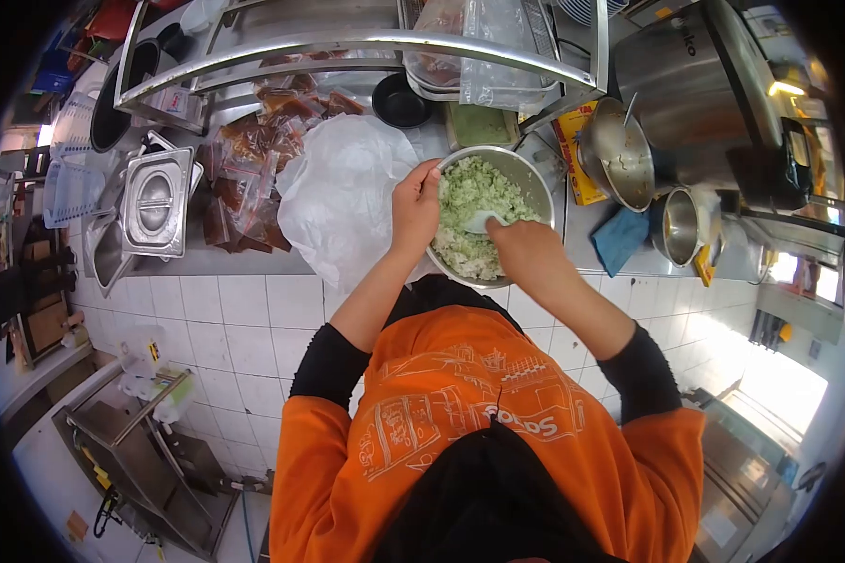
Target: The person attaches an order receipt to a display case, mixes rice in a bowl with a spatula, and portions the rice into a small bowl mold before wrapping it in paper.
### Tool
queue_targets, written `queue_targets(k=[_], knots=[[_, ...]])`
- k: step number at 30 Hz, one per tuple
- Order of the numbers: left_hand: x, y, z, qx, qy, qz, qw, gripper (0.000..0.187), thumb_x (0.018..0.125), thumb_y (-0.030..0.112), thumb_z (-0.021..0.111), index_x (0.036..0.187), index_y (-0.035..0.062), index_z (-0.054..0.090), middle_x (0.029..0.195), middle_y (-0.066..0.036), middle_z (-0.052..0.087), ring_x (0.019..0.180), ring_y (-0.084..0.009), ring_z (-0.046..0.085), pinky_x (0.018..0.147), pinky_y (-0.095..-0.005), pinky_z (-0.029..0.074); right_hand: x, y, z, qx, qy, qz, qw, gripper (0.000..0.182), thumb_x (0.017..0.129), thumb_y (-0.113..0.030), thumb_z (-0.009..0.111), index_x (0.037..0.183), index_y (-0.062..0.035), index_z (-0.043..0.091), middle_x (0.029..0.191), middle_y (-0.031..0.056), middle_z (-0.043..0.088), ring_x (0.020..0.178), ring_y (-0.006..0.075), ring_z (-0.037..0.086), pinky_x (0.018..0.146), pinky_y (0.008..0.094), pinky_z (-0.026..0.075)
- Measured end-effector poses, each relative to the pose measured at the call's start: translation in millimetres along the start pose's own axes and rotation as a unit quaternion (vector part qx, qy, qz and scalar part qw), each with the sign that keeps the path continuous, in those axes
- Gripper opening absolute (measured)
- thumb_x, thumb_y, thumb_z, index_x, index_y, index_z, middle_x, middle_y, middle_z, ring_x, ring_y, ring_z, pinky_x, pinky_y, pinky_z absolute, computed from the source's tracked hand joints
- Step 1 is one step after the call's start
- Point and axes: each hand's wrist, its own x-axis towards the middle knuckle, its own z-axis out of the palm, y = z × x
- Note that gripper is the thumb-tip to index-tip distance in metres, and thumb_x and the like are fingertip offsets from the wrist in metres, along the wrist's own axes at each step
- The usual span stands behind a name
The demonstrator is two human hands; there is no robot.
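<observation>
We have a pale green, crumbly mixture (479, 192) at the centre, lying in a round steel bowl (541, 192) at the front edge of the bench (577, 251). The bowl sits close to the body, probably so that both arms reach it without stretching.

Our left hand (417, 208) grasps the bowl's left rim, thumb near the lip; the fingers beneath are hidden. We take that hold to be for steadying the bowl. Our right hand (528, 251) is closed around a pale spoon (482, 221), whose head rests in the mixture. Gripping it low, near the head, likely gives firmer control in a dense mass.

Just left of the bowl, a crumpled sheet of clear plastic (343, 188) spreads over the bench, and beyond it are bags of brown sauce (244, 202), heaped together, perhaps to save room. Behind the bowl stand a tub with green contents (483, 125) and, further left, a black dish (402, 100).

Farther out, a lidded steel pan (156, 202) lies at the left. On the right we see a yellow box (582, 174), a blue cloth (620, 241) near the edge and a large steel container (695, 94). A metal rack (376, 39) spans the back, presumably keeping goods above the working surface.
</observation>
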Motion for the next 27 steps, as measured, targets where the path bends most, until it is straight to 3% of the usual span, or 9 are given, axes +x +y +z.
queue_targets(k=[3,7,10,13,19,22,23,25,27], knots=[[-0.2,2.1,-1.2,0.0,0.005,0.017,1.0,0.024,0.097,0.015,0.051,0.108,0.0003,0.065,0.084,-0.01,0.068,0.075,-0.0137,0.057,0.073,-0.0271,0.046,2.7,-13.8,4.7,0.002,0.008,0.075,0.997,0.03,0.085,-0.009,0.052,0.113,-0.0116,0.062,0.075,0.0206,0.065,0.076,0.0359,0.067,0.07,0.0472,0.052],[-3.5,10.6,-6.0,0.012,-0.01,-0.028,0.999,0.023,0.095,0.013,0.053,0.109,-0.0015,0.065,0.096,-0.01,0.069,0.087,-0.0134,0.062,0.082,-0.0266,0.047,-19.0,25.0,-14.6,0.141,0.047,0.083,0.985,0.025,0.094,-0.018,0.049,0.112,-0.0106,0.064,0.087,0.0188,0.066,0.08,0.0366,0.064,0.072,0.045,0.051],[-2.7,0.4,-4.9,0.018,-0.003,-0.011,1.0,0.024,0.095,0.014,0.053,0.109,-0.0012,0.065,0.091,-0.012,0.068,0.081,-0.0149,0.061,0.077,-0.0285,0.047,-43.8,31.8,-49.7,0.153,-0.026,0.077,0.985,0.026,0.092,-0.017,0.05,0.113,-0.012,0.065,0.085,0.0192,0.067,0.078,0.0356,0.065,0.071,0.0452,0.051],[0.7,-0.8,-3.7,0.018,0.021,0.038,0.999,0.024,0.096,0.016,0.052,0.109,-0.0006,0.065,0.079,-0.014,0.067,0.067,-0.0168,0.058,0.066,-0.0313,0.046,-40.9,6.3,-48.4,-0.02,-0.079,0.018,0.997,0.027,0.092,-0.017,0.051,0.114,-0.0129,0.064,0.081,0.0183,0.067,0.075,0.0341,0.066,0.067,0.0454,0.051],[-4.9,2.4,-2.9,0.014,0.03,0.031,0.999,0.024,0.095,0.014,0.052,0.109,-0.0007,0.064,0.082,-0.018,0.067,0.07,-0.0215,0.062,0.068,-0.0316,0.048,-9.4,-17.8,25.8,-0.04,0.057,0.068,0.995,0.028,0.093,-0.015,0.049,0.118,-0.0155,0.061,0.075,0.0194,0.065,0.071,0.0354,0.066,0.065,0.046,0.052],[-8.1,5.4,-3.2,0.021,0.047,0.048,0.998,0.024,0.095,0.014,0.052,0.11,-0.0003,0.064,0.083,-0.018,0.067,0.07,-0.0226,0.062,0.069,-0.0316,0.048,-20.4,2.4,1.9,0.084,0.066,0.089,0.99,0.028,0.095,-0.015,0.048,0.119,-0.0123,0.06,0.072,0.0205,0.064,0.073,0.0364,0.067,0.065,0.046,0.052],[-9.3,5.7,-4.0,0.019,0.049,0.032,0.998,0.024,0.095,0.014,0.052,0.11,-0.0002,0.064,0.083,-0.018,0.067,0.07,-0.023,0.062,0.068,-0.0317,0.048,-24.3,21.7,10.0,0.124,0.116,0.055,0.984,0.029,0.098,-0.019,0.047,0.121,-0.0077,0.059,0.06,0.0129,0.059,0.057,0.026,0.064,0.054,0.0389,0.048],[-8.7,8.0,-4.8,0.018,0.048,0.023,0.998,0.023,0.095,0.014,0.052,0.11,0.0,0.064,0.083,-0.018,0.067,0.07,-0.0237,0.062,0.068,-0.0319,0.048,-28.2,49.3,2.6,0.227,0.066,0.09,0.967,0.03,0.098,-0.022,0.048,0.121,-0.0068,0.059,0.057,0.0068,0.053,0.051,0.0169,0.054,0.049,0.0329,0.043],[-10.8,9.6,-4.0,0.015,0.046,0.028,0.998,0.023,0.095,0.014,0.052,0.11,0.0002,0.064,0.082,-0.019,0.067,0.07,-0.0246,0.062,0.069,-0.0322,0.047,-34.1,58.9,-6.3,0.354,0.026,0.162,0.921,0.032,0.099,-0.025,0.048,0.121,-0.0059,0.06,0.058,-0.002,0.042,0.048,0.0053,0.034,0.045,0.0239,0.031]])
